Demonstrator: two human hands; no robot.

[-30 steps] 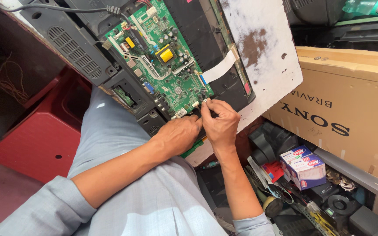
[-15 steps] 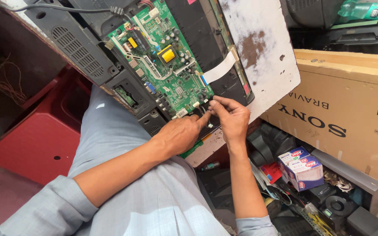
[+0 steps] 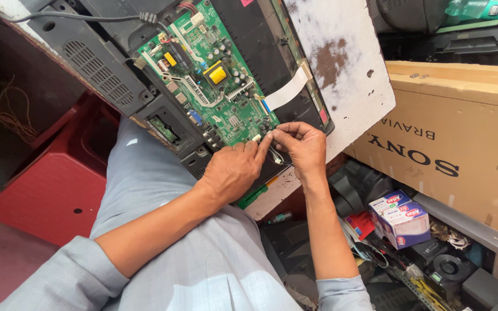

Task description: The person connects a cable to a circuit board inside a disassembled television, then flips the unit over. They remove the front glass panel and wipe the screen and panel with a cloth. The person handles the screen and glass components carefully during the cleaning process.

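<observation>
Open TV chassis (image 3: 214, 86) rests on lap (image 3: 162, 190), prob. w/ white board (image 3: 347, 63).

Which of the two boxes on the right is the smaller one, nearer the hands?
The small blue-and-white carton, lying low among the clutter just right of the right hand. The other is the large brown cardboard box behind it, far bigger and plain brown.

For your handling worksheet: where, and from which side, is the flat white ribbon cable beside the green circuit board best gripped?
Probably pinch the flat white ribbon cable across its broad faces near its lower end by the green circuit board, coming from the bare white panel side; it is thin, wide and lies flat.
</observation>
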